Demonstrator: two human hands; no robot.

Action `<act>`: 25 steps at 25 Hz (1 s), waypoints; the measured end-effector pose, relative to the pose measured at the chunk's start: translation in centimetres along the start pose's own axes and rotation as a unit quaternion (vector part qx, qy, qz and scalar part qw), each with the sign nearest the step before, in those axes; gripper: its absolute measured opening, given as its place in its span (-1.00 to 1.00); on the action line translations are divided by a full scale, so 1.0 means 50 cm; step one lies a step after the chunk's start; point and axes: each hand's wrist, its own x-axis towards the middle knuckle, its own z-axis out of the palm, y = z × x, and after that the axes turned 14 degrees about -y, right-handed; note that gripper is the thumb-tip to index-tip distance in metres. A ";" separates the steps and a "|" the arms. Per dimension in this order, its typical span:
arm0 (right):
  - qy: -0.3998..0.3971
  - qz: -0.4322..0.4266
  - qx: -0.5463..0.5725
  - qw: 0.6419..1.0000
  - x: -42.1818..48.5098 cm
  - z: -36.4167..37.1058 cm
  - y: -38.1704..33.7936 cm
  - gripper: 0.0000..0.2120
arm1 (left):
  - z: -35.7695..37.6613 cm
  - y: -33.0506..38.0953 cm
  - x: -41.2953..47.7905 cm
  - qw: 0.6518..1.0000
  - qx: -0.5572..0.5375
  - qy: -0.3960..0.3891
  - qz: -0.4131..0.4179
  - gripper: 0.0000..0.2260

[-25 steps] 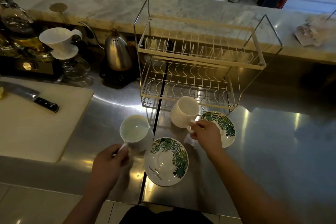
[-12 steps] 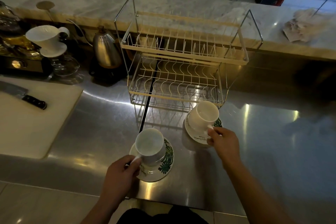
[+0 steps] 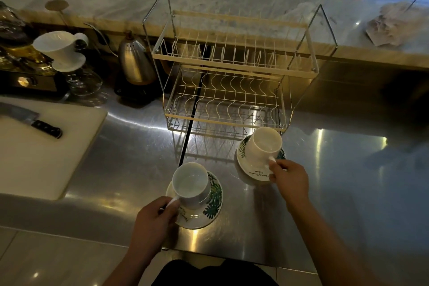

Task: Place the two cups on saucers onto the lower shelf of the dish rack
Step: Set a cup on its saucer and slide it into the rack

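Two white cups sit on leaf-patterned saucers on the steel counter, in front of a two-tier wire dish rack [image 3: 222, 121]. The left cup [image 3: 191, 184] rests on its saucer [image 3: 210, 212]; my left hand [image 3: 154, 218] pinches its handle from below. The right cup [image 3: 263, 145] leans on its saucer [image 3: 251, 168], which is tilted up off the counter near the rack's front right corner; my right hand [image 3: 289, 180] grips the cup handle and saucer edge. The rack's lower shelf [image 3: 222, 102] holds nothing.
A white cutting board [image 3: 39, 153] with a knife [image 3: 34, 121] lies at the left. A steel kettle [image 3: 135, 62], a white dripper on a glass server [image 3: 62, 50] and a burner stand behind it. Crumpled paper [image 3: 394, 25] lies on the marble ledge, far right.
A second ago both cups were lifted beside the bare saucers. Since then each cup came down onto its saucer, and both hands keep hold of the handles.
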 end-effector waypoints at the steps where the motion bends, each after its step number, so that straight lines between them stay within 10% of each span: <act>1: -0.002 0.001 0.004 1.000 -0.001 0.000 -0.002 -0.73 | 0.000 0.002 -0.001 1.000 -0.002 0.000 -0.002 -0.81; 25: -0.011 -0.003 -0.057 0.998 -0.008 -0.009 0.010 -0.79 | -0.005 -0.025 -0.027 1.000 0.022 -0.002 0.008 -0.83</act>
